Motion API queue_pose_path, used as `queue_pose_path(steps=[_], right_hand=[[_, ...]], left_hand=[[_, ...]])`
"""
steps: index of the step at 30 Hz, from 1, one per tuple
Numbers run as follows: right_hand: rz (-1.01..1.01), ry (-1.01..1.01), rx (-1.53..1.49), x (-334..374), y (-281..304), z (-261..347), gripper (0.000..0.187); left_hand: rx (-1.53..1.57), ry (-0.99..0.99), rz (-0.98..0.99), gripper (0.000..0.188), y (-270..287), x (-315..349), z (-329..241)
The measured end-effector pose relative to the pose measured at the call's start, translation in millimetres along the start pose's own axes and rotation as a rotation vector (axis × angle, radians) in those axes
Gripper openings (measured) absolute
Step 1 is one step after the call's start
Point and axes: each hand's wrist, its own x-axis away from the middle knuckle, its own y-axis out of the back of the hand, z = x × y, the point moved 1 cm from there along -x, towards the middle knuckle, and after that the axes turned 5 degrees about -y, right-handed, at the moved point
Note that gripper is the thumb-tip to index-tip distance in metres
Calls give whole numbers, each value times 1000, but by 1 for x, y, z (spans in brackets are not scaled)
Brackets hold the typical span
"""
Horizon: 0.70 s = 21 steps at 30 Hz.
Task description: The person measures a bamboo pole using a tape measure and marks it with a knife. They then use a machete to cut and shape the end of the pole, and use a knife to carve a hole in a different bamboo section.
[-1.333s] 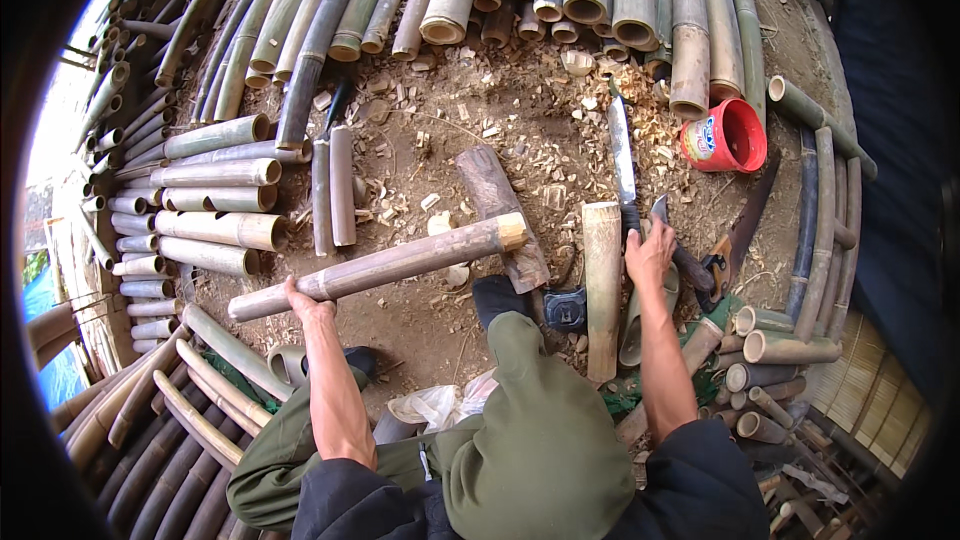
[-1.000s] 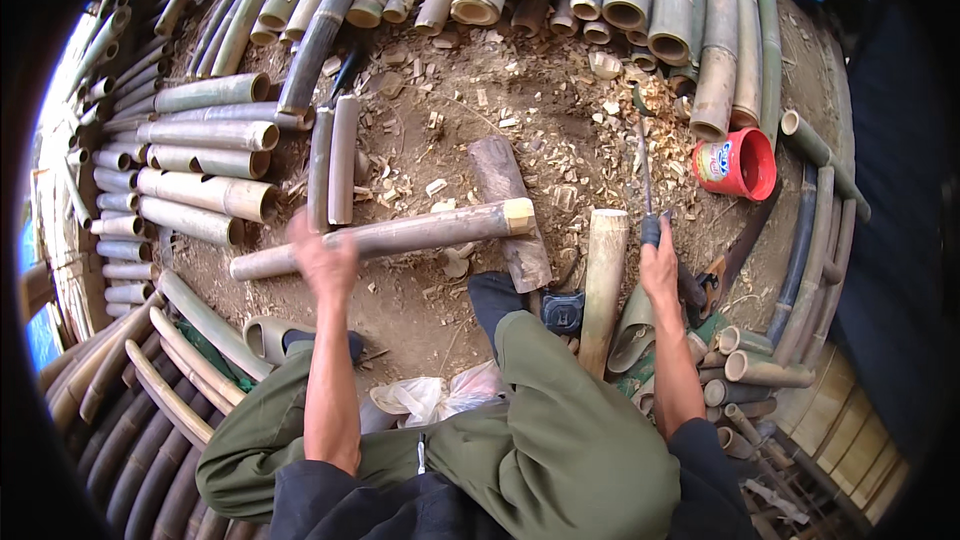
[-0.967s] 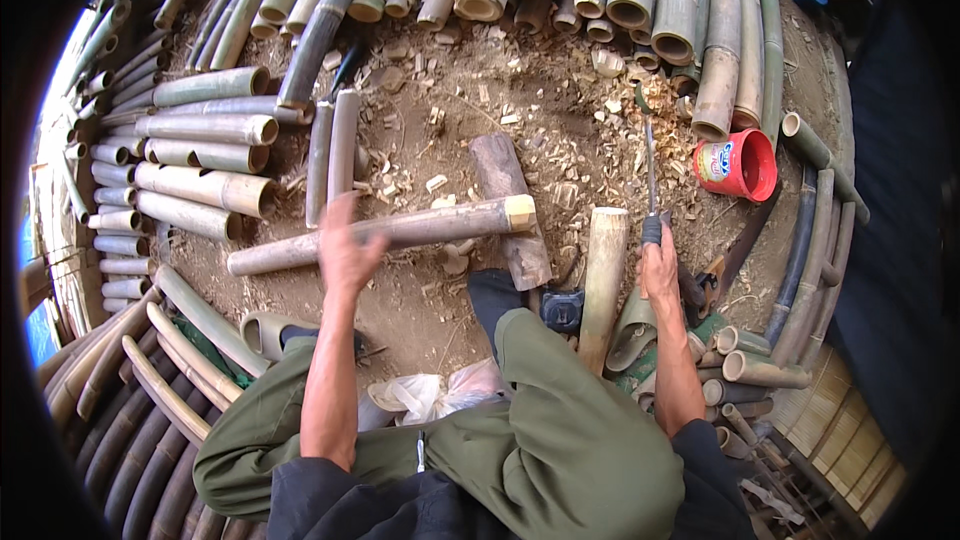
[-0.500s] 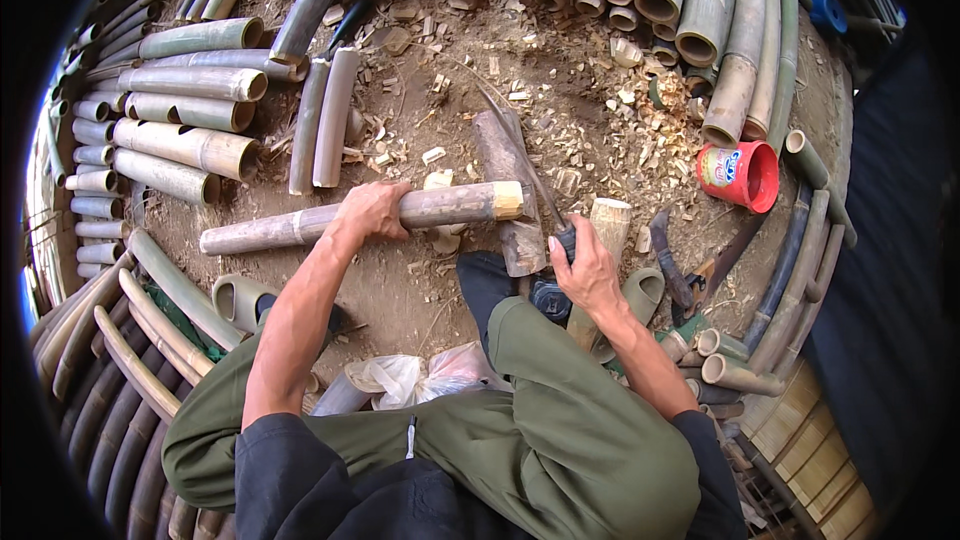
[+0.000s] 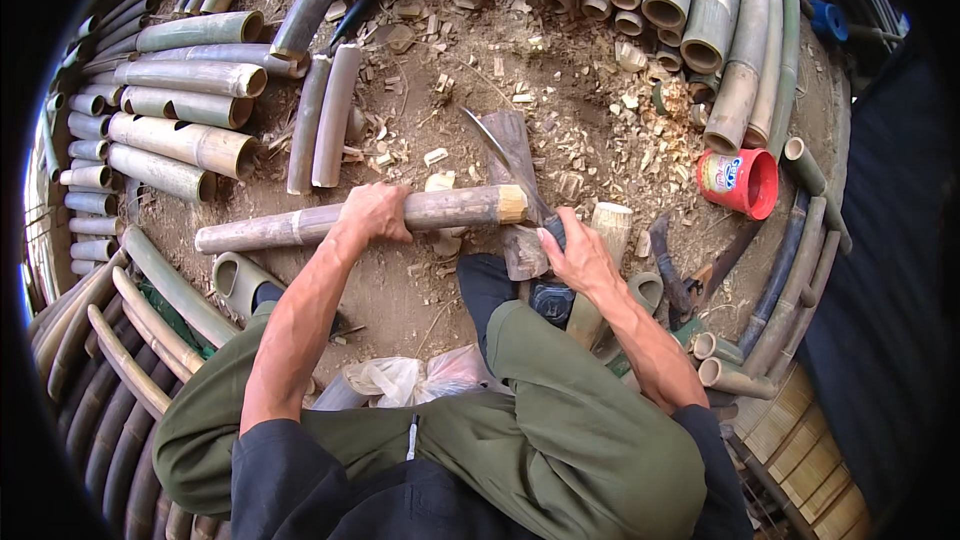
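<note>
My left hand (image 5: 376, 213) is closed over the top of a bamboo length (image 5: 455, 210), which lies crosswise with its right end on a short log (image 5: 513, 140). That end has pale, freshly cut facets. In my right hand (image 5: 582, 255) is the dark handle of a machete (image 5: 510, 162). Its long blade points away and to the left, slanting past the bamboo's pale end and over the log. From this view I cannot tell whether the blade touches the bamboo.
Cut bamboo lengths (image 5: 185, 143) are stacked at left, behind and at right. Wood chips (image 5: 640, 140) litter the dirt. A red tub (image 5: 740, 183) lies at right, near a dark-handled tool (image 5: 670, 265). A pale cut post (image 5: 610, 225) stands beside my right hand; plastic bags (image 5: 420, 377) lie before me.
My right hand has turned the machete, so its blade leans further left and sits closer to the bamboo's cut end. The left hand and bamboo have barely shifted.
</note>
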Motion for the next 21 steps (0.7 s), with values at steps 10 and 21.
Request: queue_pose_path(steps=[10,21], right_hand=[[48,-109,147,7,-9,-5,39],[57,-148,132,17,-12,-7,32]], left_hand=[[1,-28,-308,44,-28,14,-15],[11,-33,-378,35,-38,16,-17]])
